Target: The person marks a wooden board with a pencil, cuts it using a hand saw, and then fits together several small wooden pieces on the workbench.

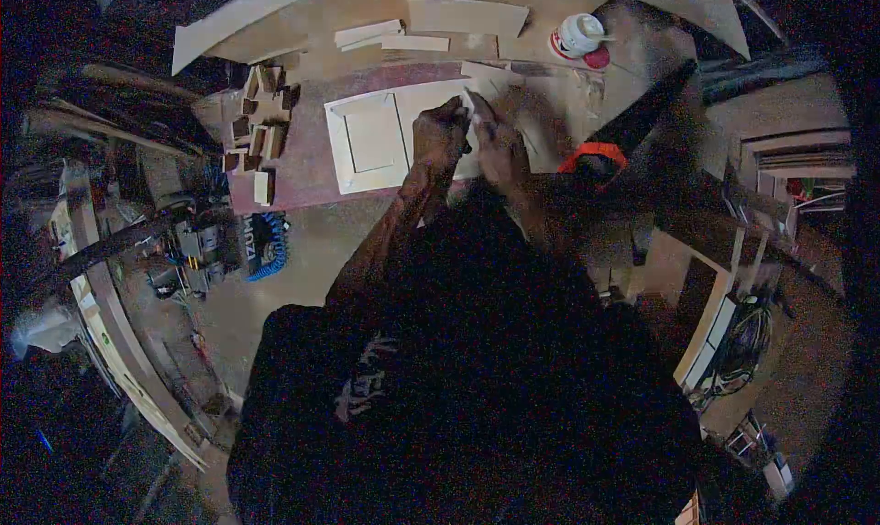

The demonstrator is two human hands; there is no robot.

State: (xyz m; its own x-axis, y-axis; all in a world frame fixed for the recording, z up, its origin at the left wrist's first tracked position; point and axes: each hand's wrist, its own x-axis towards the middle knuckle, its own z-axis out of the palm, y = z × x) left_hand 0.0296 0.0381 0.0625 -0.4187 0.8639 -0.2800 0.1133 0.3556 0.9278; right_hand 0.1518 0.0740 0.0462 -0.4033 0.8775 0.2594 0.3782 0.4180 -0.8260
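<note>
Both my hands are together over the right part of a pale flat panel (344,163), which has a rectangular outline on its left half. My left hand (438,138) is closed, its fingers curled toward the other hand. My right hand (498,144) is closed beside it, its fingers pointing away from me. A small whitish piece (468,101) shows between the fingertips, too blurred to name. Another pale piece (490,72) lies just beyond the hands on the reddish work surface (307,181).
Several small wooden blocks (266,140) are grouped at the left. Pale wood strips (369,33) and a curved board (467,17) lie at the back. A white tub (579,36) stands at the back right. Nearer on the right is a dark tool with an orange handle (596,149).
</note>
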